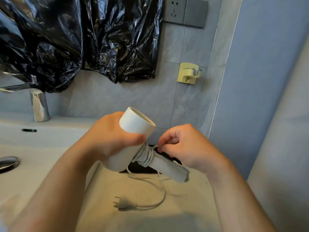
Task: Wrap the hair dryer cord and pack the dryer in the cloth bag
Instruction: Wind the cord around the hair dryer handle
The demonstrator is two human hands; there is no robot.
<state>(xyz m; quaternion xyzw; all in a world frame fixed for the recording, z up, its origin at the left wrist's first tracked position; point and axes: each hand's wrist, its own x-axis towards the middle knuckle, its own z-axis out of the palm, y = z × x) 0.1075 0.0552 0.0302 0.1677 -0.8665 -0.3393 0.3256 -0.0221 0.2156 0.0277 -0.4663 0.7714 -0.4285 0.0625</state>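
Observation:
My left hand (110, 136) grips the barrel of the white hair dryer (136, 125), which is held above the counter with its handle (168, 167) pointing down to the right. Several turns of the white cord (147, 156) are wound around the top of the handle. My right hand (185, 146) pinches the cord beside those turns. The loose rest of the cord hangs down in a loop to the counter, ending in the grey two-pin plug (124, 203). A dark flat thing (142, 169), partly hidden under the dryer, lies on the counter; I cannot tell whether it is the cloth bag.
A white sink (41, 148) with a chrome tap (39, 106) and drain plug (8, 162) lies to the left. A black plastic sheet (83, 39) covers the wall above. A wall socket (174, 10) and a yellow wall holder (188, 73) are on the tiles. A blue wall (259, 81) closes the right.

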